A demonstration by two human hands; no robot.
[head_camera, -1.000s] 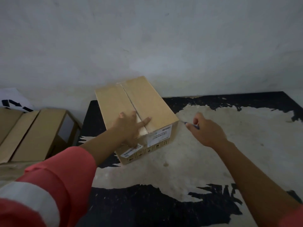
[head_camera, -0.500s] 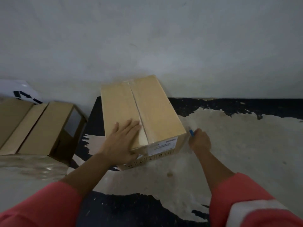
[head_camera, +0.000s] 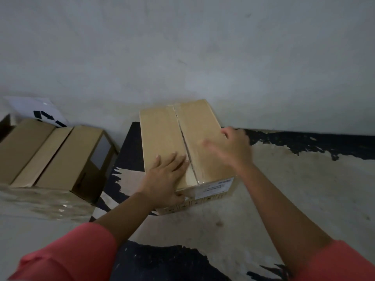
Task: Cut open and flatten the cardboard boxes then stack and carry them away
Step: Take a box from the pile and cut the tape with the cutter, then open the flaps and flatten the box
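A pale wall fills the upper half of the frame, above a worn floor with black patches. Opened boxes lie at centre left. A closed cardboard box sits in the middle of the frame against the wall. The left hand presses flat on its near end, fingers straight and slightly spread. The right hand is over the box's right flap, too blurred to tell its fingers. A white label is on the near side.

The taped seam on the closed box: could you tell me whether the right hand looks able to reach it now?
Probably yes. The right hand is over the right flap of the box, beside the seam; the left hand lies flat only at its near end.
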